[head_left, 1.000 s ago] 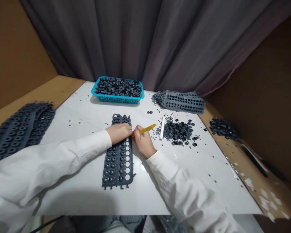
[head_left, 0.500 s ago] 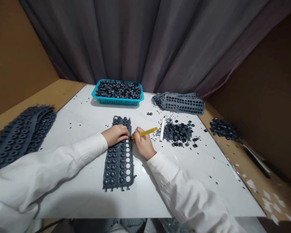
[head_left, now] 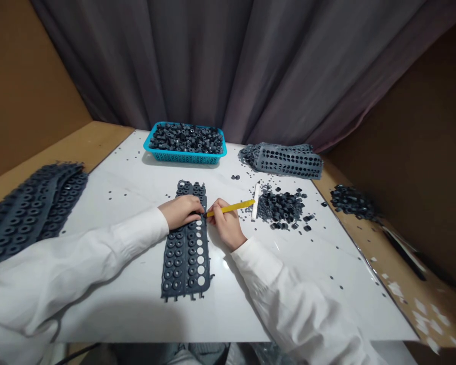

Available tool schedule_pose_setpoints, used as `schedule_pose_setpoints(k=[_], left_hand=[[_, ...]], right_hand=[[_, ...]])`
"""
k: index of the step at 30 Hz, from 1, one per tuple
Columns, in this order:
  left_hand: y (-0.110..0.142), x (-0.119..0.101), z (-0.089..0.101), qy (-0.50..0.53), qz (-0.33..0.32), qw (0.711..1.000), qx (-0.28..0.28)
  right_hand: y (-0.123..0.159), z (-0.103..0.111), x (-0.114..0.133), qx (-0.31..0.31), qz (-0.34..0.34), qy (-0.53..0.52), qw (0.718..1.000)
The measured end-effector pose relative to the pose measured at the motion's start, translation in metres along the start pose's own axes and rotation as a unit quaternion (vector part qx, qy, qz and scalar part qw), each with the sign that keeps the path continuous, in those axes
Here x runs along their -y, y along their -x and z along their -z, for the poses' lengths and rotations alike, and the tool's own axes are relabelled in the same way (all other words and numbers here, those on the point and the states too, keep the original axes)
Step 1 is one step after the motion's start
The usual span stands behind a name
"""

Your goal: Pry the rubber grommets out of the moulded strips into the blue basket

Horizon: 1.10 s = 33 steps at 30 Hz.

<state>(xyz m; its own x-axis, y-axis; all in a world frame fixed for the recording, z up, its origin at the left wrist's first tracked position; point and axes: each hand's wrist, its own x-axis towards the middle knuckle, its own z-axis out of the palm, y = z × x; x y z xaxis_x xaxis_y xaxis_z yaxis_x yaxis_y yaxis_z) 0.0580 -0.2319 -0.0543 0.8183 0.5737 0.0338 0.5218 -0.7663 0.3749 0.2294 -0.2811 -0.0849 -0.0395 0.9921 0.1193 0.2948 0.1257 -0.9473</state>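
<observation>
A dark grey moulded rubber sheet [head_left: 184, 263] with rows of raised rings lies lengthwise before me. In its rightmost row, several round holes show the white table through them. My left hand [head_left: 184, 210] rests across the sheet's upper part, thumb and fingertips drawn together at the right rows; what they pinch, if anything, is hidden. My right hand [head_left: 224, 220] grips a slim yellow stick-like tool [head_left: 237, 206] beside the sheet's right edge. The tool's working end meets the sheet near my left fingertips, and its other end points right.
A blue basket [head_left: 186, 157] full of small dark parts stands at the back. Perforated sheets [head_left: 289, 161] lie back right, near a pile of dark bits [head_left: 283, 207] and a white pen-like tool [head_left: 256, 201]. More ringed sheets [head_left: 34, 208] are stacked at left. Dark pieces [head_left: 351, 201] lie right.
The yellow tool lies a little flatter, its free end farther right and now reaching the white pen-like tool in view. My left hand keeps nearly the same place on the sheet.
</observation>
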Motion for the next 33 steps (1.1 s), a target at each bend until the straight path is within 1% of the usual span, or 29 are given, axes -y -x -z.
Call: schedule_pose_setpoints(k=[4,6,9,12,15,17,18,20,23,25,27,29,31,33], left_hand=[[0.0,0.001,0.0,0.004,-0.001,1.0,0.0],[0.0,0.002,0.0,0.006,-0.003,1.0,-0.002],[0.001,0.001,-0.001,-0.006,-0.015,1.0,-0.01],[0.001,-0.004,-0.004,-0.054,-0.028,0.998,-0.015],[0.001,-0.007,-0.008,-0.118,-0.019,0.993,-0.016],[0.001,-0.007,-0.01,-0.136,-0.012,0.991,-0.017],[0.001,-0.006,-0.011,-0.127,-0.013,0.992,-0.021],[0.003,-0.002,-0.013,-0.073,-0.014,0.996,-0.045],[0.007,0.003,-0.015,0.024,0.008,0.994,-0.102],[0.009,0.005,-0.016,0.051,0.025,0.991,-0.12],[0.01,0.004,-0.015,0.054,0.028,0.992,-0.113],[0.009,0.002,-0.013,0.045,0.021,0.994,-0.095],[0.007,0.001,-0.01,0.03,0.008,0.997,-0.074],[0.006,0.001,-0.008,0.016,-0.003,0.998,-0.058]], right_hand=[[0.0,0.001,0.004,0.005,0.004,0.008,1.0],[0.0,0.0,0.008,0.012,0.017,0.035,0.999],[0.001,-0.001,0.015,0.018,0.045,0.132,0.99],[0.002,-0.003,0.022,0.015,0.057,0.234,0.971],[0.002,-0.004,0.025,0.016,0.06,0.267,0.962],[0.002,-0.003,0.025,0.018,0.058,0.266,0.962],[0.002,-0.003,0.025,0.019,0.056,0.262,0.963],[0.002,-0.002,0.025,0.022,0.049,0.256,0.965],[0.002,-0.002,0.025,0.019,0.049,0.248,0.967],[0.002,-0.002,0.025,0.017,0.056,0.242,0.969],[0.002,-0.002,0.024,0.017,0.061,0.235,0.97],[0.002,-0.001,0.022,0.018,0.062,0.212,0.975],[0.001,0.0,0.017,0.022,0.061,0.157,0.985],[0.001,0.001,0.011,0.019,0.048,0.079,0.996]])
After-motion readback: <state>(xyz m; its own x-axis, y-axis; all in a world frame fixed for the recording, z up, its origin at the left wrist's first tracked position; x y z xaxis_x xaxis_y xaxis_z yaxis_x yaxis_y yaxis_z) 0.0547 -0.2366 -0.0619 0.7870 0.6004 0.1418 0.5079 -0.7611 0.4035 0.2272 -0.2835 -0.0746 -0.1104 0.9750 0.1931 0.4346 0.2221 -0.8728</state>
